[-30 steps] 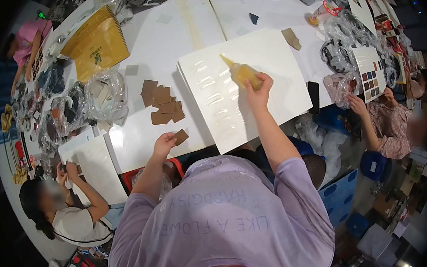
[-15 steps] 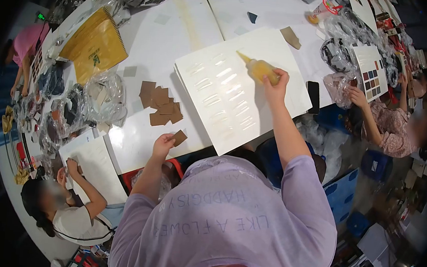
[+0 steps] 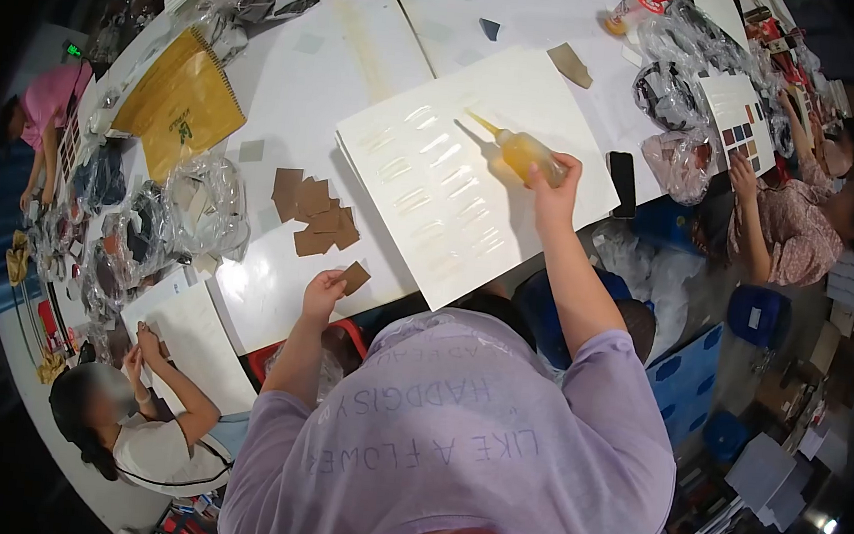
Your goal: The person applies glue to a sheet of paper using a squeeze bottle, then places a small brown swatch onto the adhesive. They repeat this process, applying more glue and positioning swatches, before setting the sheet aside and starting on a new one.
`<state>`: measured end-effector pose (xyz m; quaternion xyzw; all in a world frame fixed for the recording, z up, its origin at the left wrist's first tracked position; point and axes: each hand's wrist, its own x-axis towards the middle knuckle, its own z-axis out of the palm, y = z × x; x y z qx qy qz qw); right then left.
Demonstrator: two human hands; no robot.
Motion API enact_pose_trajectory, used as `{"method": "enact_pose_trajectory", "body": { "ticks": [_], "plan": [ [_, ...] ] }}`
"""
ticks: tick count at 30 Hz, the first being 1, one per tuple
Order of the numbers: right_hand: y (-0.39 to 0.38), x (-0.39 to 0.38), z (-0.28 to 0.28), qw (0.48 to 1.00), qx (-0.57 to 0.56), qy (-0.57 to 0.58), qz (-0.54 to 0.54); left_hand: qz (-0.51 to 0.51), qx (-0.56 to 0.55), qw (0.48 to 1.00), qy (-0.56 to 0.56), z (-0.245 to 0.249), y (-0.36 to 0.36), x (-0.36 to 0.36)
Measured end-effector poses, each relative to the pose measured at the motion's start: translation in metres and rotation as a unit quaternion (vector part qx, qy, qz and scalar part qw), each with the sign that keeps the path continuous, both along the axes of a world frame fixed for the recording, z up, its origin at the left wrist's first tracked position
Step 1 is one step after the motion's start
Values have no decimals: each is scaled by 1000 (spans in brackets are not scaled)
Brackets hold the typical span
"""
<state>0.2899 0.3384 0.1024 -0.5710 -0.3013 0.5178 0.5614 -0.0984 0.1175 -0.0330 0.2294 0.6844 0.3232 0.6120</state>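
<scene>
**Squeeze bottle held over the white board, brown swatch held near its left corner**

The white board point(image 3: 570, 113) lies on the table point(image 3: 273, 305), with short glossy strokes in rows across it. Above the board's right half, the right hand point(image 3: 557, 182) is wrapped around the squeeze bottle point(image 3: 528, 160) of yellow liquid, tilted with its nozzle pointing far and left; whether the tip touches the board I cannot tell. Left of the board's near corner, the left hand point(image 3: 323, 294) pinches one brown swatch point(image 3: 356, 279) between thumb and fingers.

A loose pile of brown swatches point(image 3: 320, 220) lies left of the board, and beyond it, farther left, a yellow spiral-bound notebook point(image 3: 184, 102). Just right of the board is a black smartphone point(image 3: 621, 185); near its far right corner lies a taupe scrap point(image 3: 569, 64). Well left of the board, a co-worker's arms point(image 3: 186, 399) reach over another white sheet point(image 3: 206, 335).
</scene>
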Motion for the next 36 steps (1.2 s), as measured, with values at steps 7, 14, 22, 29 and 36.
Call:
{"method": "enact_pose_trajectory", "body": {
  "ticks": [7, 14, 22, 29, 36],
  "plan": [
    [-4, 39, -51, 948, 114, -296, -1, -2, 6, 1000, -6, 2, 0, 1],
    [-21, 27, -26, 995, 73, -74, -2, -7, 0, 1000, 6, 1, 2, -1],
    [-35, 40, -49, 969, 106, -219, 31, -8, 12, 1000, 4, -1, 0, 0],
    [-50, 69, -44, 985, 62, -160, -20, -9, 18, 999, 26, -8, -3, -1],
    [-67, 57, -43, 981, 114, -152, 36, 1, 10, 999, 39, 3, 0, 5]
  ]
}}
